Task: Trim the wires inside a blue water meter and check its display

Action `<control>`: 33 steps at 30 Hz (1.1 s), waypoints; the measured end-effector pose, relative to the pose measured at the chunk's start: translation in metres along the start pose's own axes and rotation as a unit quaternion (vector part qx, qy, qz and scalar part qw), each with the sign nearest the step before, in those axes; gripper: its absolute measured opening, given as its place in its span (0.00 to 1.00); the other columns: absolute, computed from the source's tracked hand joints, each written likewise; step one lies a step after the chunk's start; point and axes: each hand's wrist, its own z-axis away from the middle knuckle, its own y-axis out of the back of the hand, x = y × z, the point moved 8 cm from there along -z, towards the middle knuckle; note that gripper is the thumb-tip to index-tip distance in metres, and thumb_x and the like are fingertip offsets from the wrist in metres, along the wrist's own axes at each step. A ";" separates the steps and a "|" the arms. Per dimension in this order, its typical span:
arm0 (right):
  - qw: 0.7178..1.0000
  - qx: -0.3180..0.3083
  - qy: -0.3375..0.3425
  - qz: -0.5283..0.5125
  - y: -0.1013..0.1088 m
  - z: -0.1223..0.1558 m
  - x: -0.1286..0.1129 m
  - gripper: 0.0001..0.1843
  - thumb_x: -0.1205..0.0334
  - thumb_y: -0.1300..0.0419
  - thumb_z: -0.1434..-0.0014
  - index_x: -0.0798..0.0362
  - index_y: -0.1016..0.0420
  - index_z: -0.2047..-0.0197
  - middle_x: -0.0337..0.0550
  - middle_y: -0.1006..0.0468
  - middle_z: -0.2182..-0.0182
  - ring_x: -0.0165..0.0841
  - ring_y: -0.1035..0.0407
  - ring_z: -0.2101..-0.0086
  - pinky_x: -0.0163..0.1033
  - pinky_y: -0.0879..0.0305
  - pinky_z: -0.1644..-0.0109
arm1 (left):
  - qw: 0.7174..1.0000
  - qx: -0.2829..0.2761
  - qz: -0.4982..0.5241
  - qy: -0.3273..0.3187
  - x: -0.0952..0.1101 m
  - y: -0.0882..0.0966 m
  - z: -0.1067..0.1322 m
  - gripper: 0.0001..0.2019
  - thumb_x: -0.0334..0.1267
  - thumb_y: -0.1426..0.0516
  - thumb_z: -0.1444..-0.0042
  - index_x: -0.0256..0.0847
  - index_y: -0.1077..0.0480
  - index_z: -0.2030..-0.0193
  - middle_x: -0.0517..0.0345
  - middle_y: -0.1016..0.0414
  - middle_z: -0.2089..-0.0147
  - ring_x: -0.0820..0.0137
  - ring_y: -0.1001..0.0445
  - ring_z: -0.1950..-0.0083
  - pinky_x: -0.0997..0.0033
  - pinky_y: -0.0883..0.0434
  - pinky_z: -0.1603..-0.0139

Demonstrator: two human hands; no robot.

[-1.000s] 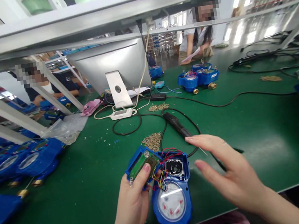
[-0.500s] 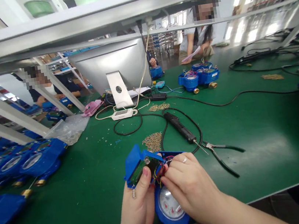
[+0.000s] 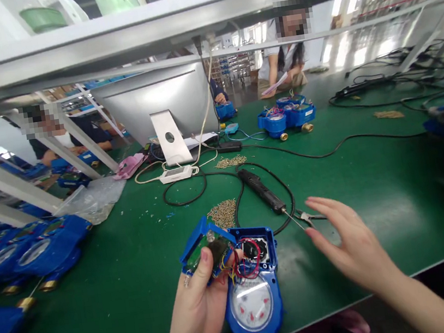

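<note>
Two hands, one meter [image 3: 254, 300]
At the meter's 11 o'clock the left hand [image 3: 197, 313] pinches the green board [image 3: 206, 248]; the right hand [image 3: 351, 247], spread, hovers at 3 o'clock by pliers [image 3: 305, 215]. Hold steady so wires [image 3: 246, 265] don't tug.

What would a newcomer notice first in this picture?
An opened blue water meter, red wires spilling out, sits at the bottom centre; the left hand grips its lid with the circuit board. The right hand hovers open beside it, near a black electric screwdriver on the green table.
</note>
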 end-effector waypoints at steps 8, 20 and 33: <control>0.967 -0.151 -0.041 0.202 -0.033 0.034 0.072 0.31 0.48 0.49 0.41 0.65 0.35 0.44 0.60 0.28 0.52 0.49 0.33 0.53 0.52 0.35 0.48 | 0.999 0.033 -0.024 -0.007 0.003 -0.004 0.002 0.09 0.35 0.36 0.51 0.36 0.23 0.61 0.51 0.20 0.61 0.68 0.21 0.64 0.72 0.22 0.62; 0.995 -0.087 0.048 -0.029 0.016 -0.010 -0.063 0.20 0.53 0.45 0.41 0.52 0.35 0.48 0.50 0.29 0.54 0.39 0.30 0.57 0.42 0.30 0.57 | 0.995 0.024 -0.088 -0.044 0.002 -0.004 0.009 0.14 0.36 0.40 0.46 0.38 0.26 0.52 0.46 0.22 0.54 0.62 0.23 0.54 0.70 0.23 0.58; 0.993 -0.029 0.103 0.041 0.019 -0.013 -0.092 0.21 0.54 0.41 0.43 0.56 0.30 0.49 0.51 0.27 0.57 0.39 0.30 0.60 0.45 0.32 0.57 | 0.992 0.016 -0.099 -0.077 0.003 -0.007 0.013 0.14 0.36 0.40 0.45 0.39 0.27 0.51 0.48 0.21 0.55 0.62 0.23 0.54 0.66 0.24 0.53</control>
